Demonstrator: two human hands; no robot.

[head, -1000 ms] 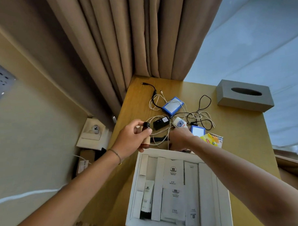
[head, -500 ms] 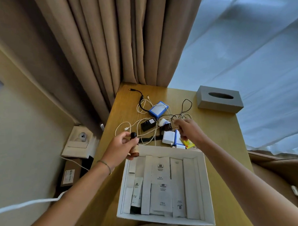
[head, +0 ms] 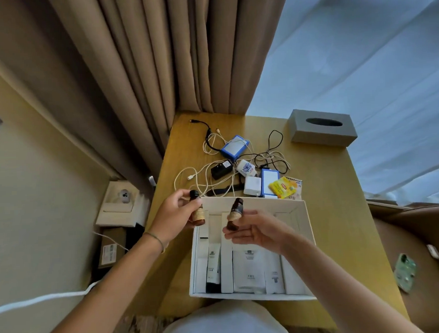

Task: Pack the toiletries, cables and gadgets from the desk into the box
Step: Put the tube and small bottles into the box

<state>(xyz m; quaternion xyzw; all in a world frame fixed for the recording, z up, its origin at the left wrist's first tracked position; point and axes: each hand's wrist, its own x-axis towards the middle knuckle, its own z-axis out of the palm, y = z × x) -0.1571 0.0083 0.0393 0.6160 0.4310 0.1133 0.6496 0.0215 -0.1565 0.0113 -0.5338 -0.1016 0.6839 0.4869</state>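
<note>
A white box [head: 309, 228] sits open on the wooden desk [head: 329, 212], with several white toiletry packets lying in it. My left hand [head: 176, 214] grips a small brown bottle [head: 197, 212] with a black cap above the box's far left corner. My right hand [head: 255, 230] holds a second dark brown bottle [head: 233, 214] over the box, pinched between thumb and fingers. Beyond the box lie tangled white and black cables [head: 206, 179], a black adapter [head: 221, 168], a white charger [head: 252, 185], two blue-edged gadgets [head: 234, 147] and yellow sachets [head: 284, 187].
A grey tissue box [head: 321, 128] stands at the desk's far right. Beige curtains [head: 160, 56] hang behind the desk. Boxes [head: 117, 204] are stacked on the floor to the left. A brown seat [head: 420, 246] with small items lies on the right.
My right hand has come back from the cable pile to above the box, now holding a second brown bottle. The left hand with its bottle stayed near the box's far left corner.
</note>
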